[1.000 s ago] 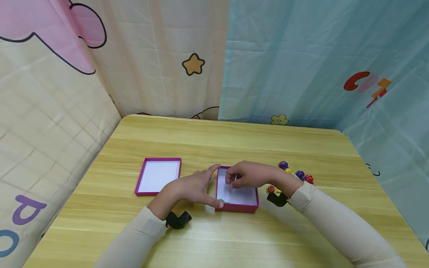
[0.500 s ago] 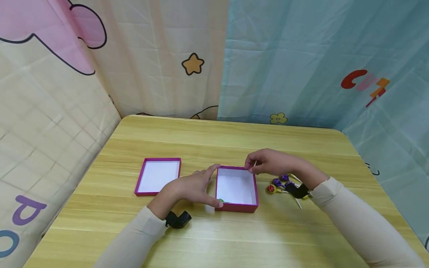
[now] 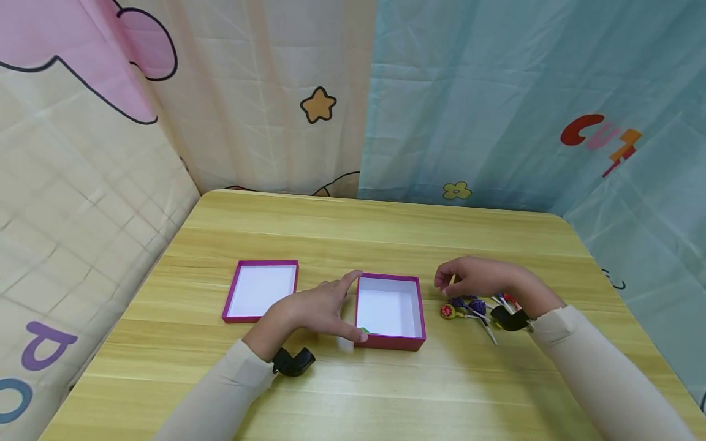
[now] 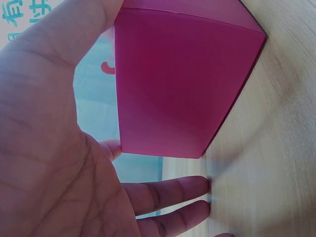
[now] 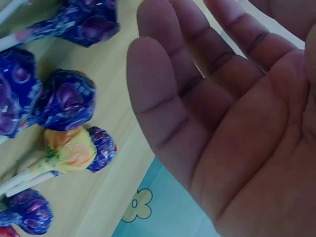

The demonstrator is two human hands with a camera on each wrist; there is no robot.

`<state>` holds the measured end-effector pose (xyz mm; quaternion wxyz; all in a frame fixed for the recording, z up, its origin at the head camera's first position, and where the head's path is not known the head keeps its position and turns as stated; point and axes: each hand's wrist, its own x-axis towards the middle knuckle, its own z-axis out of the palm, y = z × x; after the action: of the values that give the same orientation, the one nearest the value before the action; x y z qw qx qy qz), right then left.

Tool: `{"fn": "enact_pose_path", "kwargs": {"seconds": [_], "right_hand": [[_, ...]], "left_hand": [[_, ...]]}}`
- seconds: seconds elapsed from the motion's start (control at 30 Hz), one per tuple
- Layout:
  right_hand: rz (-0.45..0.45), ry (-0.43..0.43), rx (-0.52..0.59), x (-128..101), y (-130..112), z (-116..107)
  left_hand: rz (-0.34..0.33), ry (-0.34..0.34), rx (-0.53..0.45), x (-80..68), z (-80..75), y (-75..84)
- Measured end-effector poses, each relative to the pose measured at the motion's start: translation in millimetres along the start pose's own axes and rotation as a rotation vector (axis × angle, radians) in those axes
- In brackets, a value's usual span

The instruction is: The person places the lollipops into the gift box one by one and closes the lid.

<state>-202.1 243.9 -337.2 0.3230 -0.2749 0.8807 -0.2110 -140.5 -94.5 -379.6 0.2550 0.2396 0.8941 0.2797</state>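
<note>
My left hand [image 3: 317,309] holds the left side of a magenta box [image 3: 394,343] with a white inside, thumb at the front corner and index finger at the back corner. In the left wrist view the box's side wall [image 4: 173,84] fills the space beyond the palm. A small green item [image 3: 364,331] shows at the box's front left corner. My right hand [image 3: 480,277], fingers loosely bent and holding nothing, is over a pile of wrapped lollipops [image 3: 448,311]. Purple lollipops [image 5: 69,98] and a yellow one [image 5: 71,150] lie beside the fingers in the right wrist view.
A shallow magenta lid [image 3: 261,291] with its white inside facing up lies left of the box, partly behind the left hand. Everything sits on a wood-grain table [image 3: 331,233], with printed curtains [image 3: 469,92] behind it.
My right hand has moved from over the box, past its back right corner, rightward to the lollipops. The left hand and the box have stayed in place.
</note>
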Motion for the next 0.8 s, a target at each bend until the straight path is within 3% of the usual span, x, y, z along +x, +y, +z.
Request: {"fn": "enact_pose_path", "kwargs": {"seconds": [0.33,0.8], "right_hand": [[-0.01,0.035,-0.027,-19,5,11],[-0.021,0.028,-0.072,-16,4,24]], "left_hand": [[-0.004,-0.002,0.005,1.2,-0.5,-0.1],[-0.017,-0.008,0.002,1.1,0.0,1.3]]}}
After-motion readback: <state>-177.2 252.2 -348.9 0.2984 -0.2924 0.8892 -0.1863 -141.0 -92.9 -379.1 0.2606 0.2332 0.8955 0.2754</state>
